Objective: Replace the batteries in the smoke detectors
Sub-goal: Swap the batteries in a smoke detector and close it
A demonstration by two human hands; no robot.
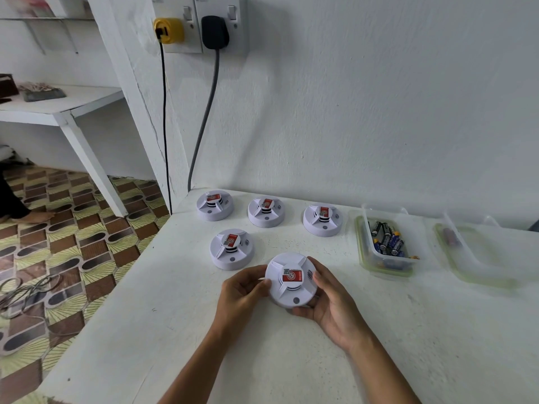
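A round white smoke detector [291,290] with a red label faces up near the middle of the white table [180,330]. My left hand [243,290] grips its left rim and my right hand [332,304] cups its right and lower rim. Beyond it sits another detector [231,249], and three more stand in a row by the wall: one on the left [215,205], one in the middle [266,212] and one on the right [322,220]. A clear plastic box [379,266] at the right holds several dark batteries [388,239].
A second clear container [478,269] at the far right holds one small reddish object, which I cannot identify. Two cables hang from wall plugs [192,32] down past the table's far left corner. Left of the table the patterned floor [58,243] drops away.
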